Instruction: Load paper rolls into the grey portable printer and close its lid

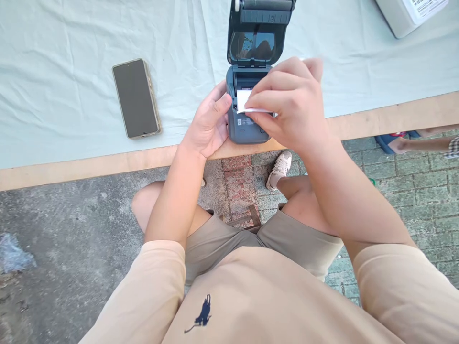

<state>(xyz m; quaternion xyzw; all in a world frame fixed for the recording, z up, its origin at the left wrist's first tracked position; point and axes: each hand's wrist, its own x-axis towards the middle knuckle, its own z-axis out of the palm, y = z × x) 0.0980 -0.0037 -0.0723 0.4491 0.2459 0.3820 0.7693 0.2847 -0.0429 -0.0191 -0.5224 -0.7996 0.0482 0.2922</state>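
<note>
A dark blue-grey label printer rests near the front edge of the table, its lid swung up and back. My left hand grips the printer's left side, thumb on the upper edge and fingers around the flank. Over the open compartment, my right hand pinches a white strip of paper between thumb and fingers. The strip lies across the front of the compartment. My right hand covers the printer's right side and part of the inside, so whether a roll sits there is hidden.
A phone with a dark screen lies left of the printer on the pale cloth. At the top right stands a white box-like object. The wooden table edge runs in front of me. Another person's foot shows at the right.
</note>
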